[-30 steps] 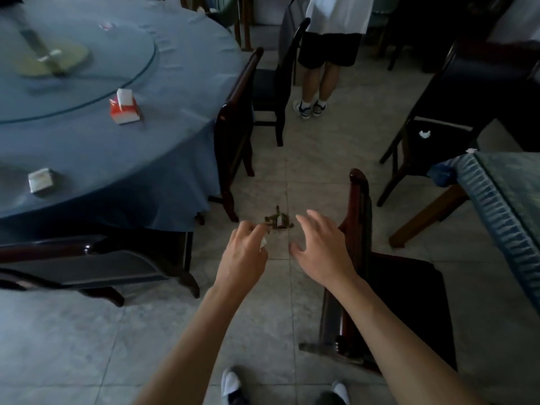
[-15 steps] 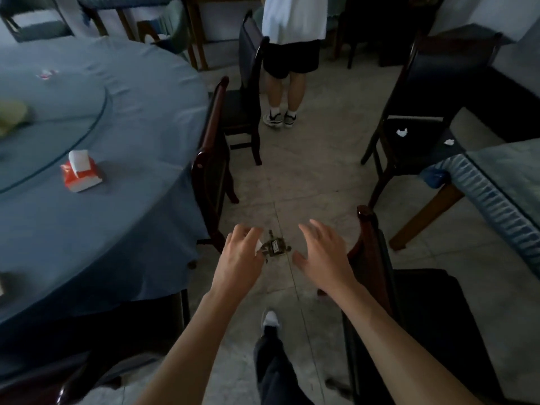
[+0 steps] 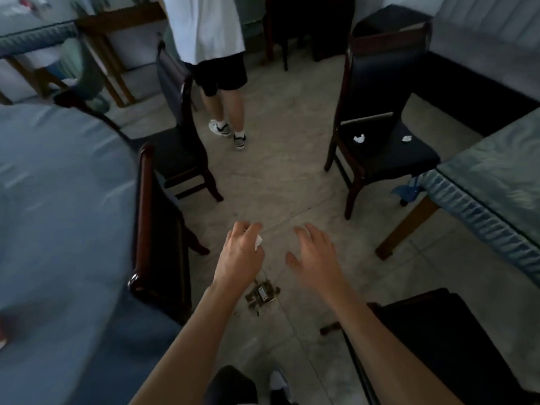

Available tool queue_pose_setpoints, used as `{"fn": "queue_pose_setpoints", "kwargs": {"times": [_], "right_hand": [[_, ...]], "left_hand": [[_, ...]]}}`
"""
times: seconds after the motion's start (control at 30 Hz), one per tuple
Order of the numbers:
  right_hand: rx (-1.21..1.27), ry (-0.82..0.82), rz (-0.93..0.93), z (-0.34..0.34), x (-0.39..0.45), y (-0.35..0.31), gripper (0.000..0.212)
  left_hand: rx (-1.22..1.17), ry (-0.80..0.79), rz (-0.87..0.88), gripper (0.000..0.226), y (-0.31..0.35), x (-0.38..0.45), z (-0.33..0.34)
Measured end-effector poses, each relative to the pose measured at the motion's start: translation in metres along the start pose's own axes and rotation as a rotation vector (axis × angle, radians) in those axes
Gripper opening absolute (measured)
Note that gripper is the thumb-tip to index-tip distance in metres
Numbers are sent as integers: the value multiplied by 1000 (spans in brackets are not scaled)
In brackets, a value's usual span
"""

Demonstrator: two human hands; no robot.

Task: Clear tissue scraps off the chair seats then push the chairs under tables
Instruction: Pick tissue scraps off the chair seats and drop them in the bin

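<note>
Mid-frame, left hand (image 3: 239,252) pinching a white scrap (image 3: 259,241) between curled fingers; right hand (image 3: 315,255) beside it, fingers spread and loose, holding nothing. Two more scraps (image 3: 359,138) lying well apart on the dark seat of the chair (image 3: 380,153) at upper right, one near the backrest, the other toward the seat's right edge by the right worktop (image 3: 479,182). Likely next: stepping to that chair, picking both bits with the free right hand, then sliding the chair in under the worktop. Worth gripping each scrap lightly from above, and checking the seat before pushing. No bin or other container visible. Debris (image 3: 261,296) on the floor below the hands.
</note>
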State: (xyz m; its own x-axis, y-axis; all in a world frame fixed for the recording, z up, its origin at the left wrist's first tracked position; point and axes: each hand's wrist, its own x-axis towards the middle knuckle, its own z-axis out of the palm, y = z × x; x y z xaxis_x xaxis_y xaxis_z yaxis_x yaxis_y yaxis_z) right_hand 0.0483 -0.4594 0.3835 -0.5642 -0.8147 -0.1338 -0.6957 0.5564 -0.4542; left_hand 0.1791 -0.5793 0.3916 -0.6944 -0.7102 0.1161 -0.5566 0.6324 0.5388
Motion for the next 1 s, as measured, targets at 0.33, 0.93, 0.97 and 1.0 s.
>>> {"fn": "queue_pose_setpoints", "kwargs": {"times": [0.33, 0.93, 0.97, 1.0], "right_hand": [[3, 69, 305, -7, 138, 29, 57], [64, 309, 731, -110, 377, 107, 56], [60, 312, 741, -114, 387, 120, 56], [54, 313, 747, -118, 397, 134, 57]], "left_hand": [[-49, -151, 211, 44, -17, 197, 40], [-140, -495, 524, 48, 60, 518, 149], [-139, -505, 542, 48, 69, 530, 159], [-137, -514, 561, 48, 77, 543, 170]]}}
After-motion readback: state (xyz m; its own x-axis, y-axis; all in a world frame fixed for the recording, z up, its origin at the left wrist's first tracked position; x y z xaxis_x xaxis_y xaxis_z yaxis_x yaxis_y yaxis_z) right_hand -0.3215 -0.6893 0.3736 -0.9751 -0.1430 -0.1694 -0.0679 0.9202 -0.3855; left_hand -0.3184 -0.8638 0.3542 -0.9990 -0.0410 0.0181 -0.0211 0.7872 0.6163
